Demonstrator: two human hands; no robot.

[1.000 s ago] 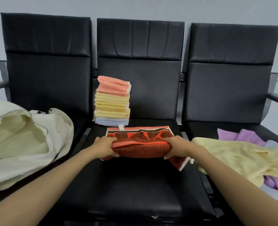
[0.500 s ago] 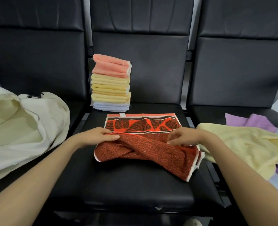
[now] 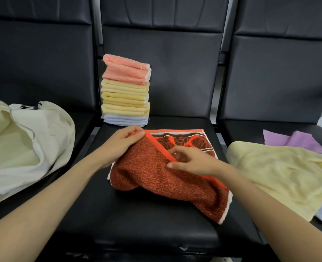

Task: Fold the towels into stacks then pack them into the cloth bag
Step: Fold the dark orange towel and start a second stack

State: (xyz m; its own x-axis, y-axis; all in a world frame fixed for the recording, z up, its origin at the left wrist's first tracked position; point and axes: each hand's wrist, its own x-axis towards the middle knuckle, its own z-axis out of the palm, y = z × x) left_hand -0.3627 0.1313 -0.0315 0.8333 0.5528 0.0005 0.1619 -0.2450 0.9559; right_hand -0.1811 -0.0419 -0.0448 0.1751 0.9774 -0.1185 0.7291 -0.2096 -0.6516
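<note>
Moved: red towel (image 3: 156, 173) fold, now carried farther back.
Left hand (image 3: 121, 143) grip: holding its corner.
Right hand (image 3: 191, 160) grip: pinching its hem.

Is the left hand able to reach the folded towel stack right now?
Probably yes: the stack stands just beyond the left hand with only bare seat between, but that hand pinches the red towel.

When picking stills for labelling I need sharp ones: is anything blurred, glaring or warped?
Head view: fingers of the right hand, on the red towel, smear with motion; the folded stack is sharp; the wide lens bows the chair backs; soft light, little glare.
</note>
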